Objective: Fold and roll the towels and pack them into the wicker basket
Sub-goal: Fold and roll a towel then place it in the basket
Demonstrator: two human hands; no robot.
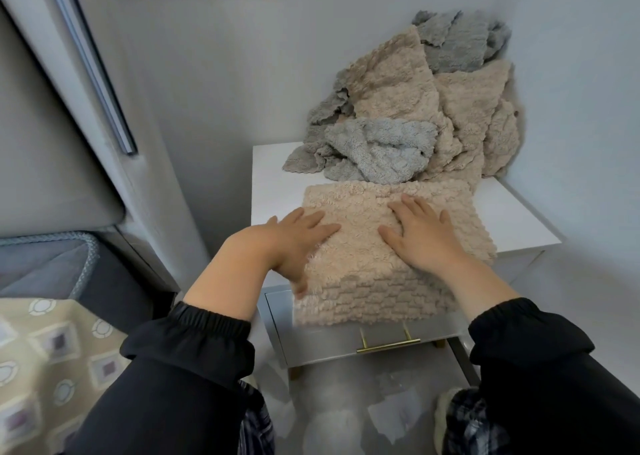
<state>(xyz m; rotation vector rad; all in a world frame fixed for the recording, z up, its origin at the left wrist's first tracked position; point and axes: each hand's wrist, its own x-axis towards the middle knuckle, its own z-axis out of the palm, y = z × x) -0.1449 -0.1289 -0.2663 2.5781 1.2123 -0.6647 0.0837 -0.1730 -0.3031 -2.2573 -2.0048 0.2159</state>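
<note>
Head view: left hand (298, 236) and right hand (420, 236) lie flat, fingers straight, on a beige towel (360, 281) on the nightstand (273, 184). Its near edge hangs down, hiding part of the drawer (346, 340); a towel heap (398, 122) sits behind.

counter (272, 191): white top, set in a wall corner, drawer (322, 342) with gold-coloured handle (388, 344) below its near edge | near edge: beige towel (363, 212) laid flat, its near part hanging over the drawer front | far right corner: heap of towels (398, 119), grey and beige, crumpled, against both walls
</note>
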